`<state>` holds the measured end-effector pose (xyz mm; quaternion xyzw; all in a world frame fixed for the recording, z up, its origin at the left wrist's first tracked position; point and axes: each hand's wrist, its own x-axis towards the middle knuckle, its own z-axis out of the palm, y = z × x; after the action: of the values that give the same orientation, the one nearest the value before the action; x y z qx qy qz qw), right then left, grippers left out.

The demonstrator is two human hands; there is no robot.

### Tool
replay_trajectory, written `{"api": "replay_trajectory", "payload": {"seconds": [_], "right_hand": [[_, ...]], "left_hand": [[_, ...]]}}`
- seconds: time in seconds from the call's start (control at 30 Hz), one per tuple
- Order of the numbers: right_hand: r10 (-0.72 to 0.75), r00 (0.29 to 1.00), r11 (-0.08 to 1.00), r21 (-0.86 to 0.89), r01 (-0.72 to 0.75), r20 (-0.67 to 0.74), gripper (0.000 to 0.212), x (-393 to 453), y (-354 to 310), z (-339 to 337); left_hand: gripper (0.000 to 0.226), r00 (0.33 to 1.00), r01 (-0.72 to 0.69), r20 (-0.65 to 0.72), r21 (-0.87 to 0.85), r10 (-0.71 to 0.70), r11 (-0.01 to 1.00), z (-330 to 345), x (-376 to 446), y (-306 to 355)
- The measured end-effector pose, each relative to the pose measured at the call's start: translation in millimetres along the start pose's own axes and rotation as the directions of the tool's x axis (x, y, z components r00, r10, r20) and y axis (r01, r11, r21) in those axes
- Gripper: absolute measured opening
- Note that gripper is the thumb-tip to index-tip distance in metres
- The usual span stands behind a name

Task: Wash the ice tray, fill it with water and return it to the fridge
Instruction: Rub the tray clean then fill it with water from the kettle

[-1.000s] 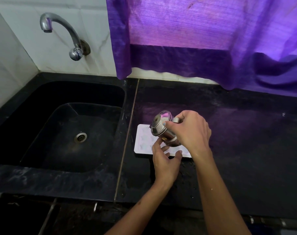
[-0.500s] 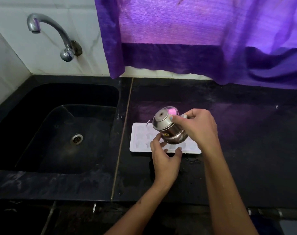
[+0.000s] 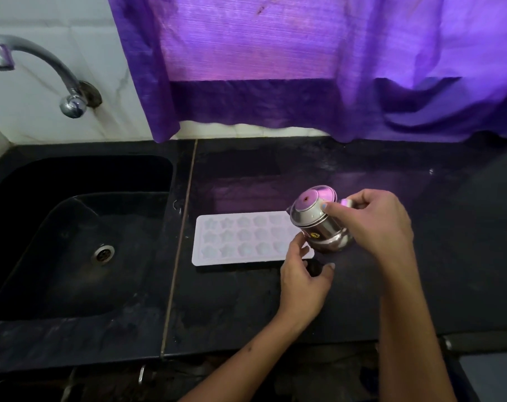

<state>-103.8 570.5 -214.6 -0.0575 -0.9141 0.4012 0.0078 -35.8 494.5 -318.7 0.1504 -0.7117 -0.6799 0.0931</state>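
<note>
A: Right grip (image 3: 371, 224) closed around the handle side of a small steel jug (image 3: 319, 224), thumb pressed on its upper wall. Jug tipped toward the left, mouth facing up and left, held over the right end of the tray (image 3: 240, 239).

B: And the left grip (image 3: 301, 277)?

A: Half open, fingers curled loosely, nothing clasped. Fingertips (image 3: 300, 245) at the tray's near right corner, just under the jug. Touching the tray or only beside it: cannot tell.

B: Where's the tray?

A: Flat on the black tabletop (image 3: 275, 309), long side running left to right, just right of the seam beside the sink (image 3: 81, 256). White, with three rows of flower-shaped and star-shaped cups. Right end hidden behind the jug and both hands.

B: Water in the cups?

A: Pale sheen in the cups, but filled or dry: cannot tell. No stream visible from the jug.

B: Anything else around?

A: Black sink to the left, drain (image 3: 103, 253) in its floor. Curved metal tap (image 3: 40, 71) on the white tiled wall above it, spout pointing down, no water running. Purple curtain (image 3: 304, 68) hanging behind the tabletop, light glowing through its upper part, violet glare thrown on the jug and on the tabletop behind the tray.
</note>
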Motion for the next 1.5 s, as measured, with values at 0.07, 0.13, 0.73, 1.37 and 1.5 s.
{"api": "replay_trajectory", "payload": {"seconds": [0.07,0.13,0.73,1.37,1.5], "right_hand": [[0.023,1.0,0.999,-0.039,-0.023,0.0,0.028,1,4,-8],[0.031,0.999,0.997,-0.07,-0.03,0.008,0.028,1,7,-14],[0.028,1.0,0.976,-0.217,-0.026,0.006,0.029,-2,18,-21],[0.057,0.998,0.998,-0.032,-0.056,0.033,0.03,0,25,-31],[0.034,0.999,0.999,0.037,-0.035,0.024,0.031,0,22,-29]], "left_hand": [[0.059,0.999,0.012,0.039,-0.004,-0.012,1.0,8,-1,0],[0.058,0.998,0.025,0.062,0.0,-0.025,1.0,14,-2,-2],[0.056,0.983,0.114,0.143,0.014,-0.114,0.993,37,-9,-9],[0.058,0.997,0.038,0.07,-0.035,-0.035,0.999,32,-15,-5],[0.062,1.0,-0.001,0.031,-0.04,0.002,0.999,27,-15,-4]]}}
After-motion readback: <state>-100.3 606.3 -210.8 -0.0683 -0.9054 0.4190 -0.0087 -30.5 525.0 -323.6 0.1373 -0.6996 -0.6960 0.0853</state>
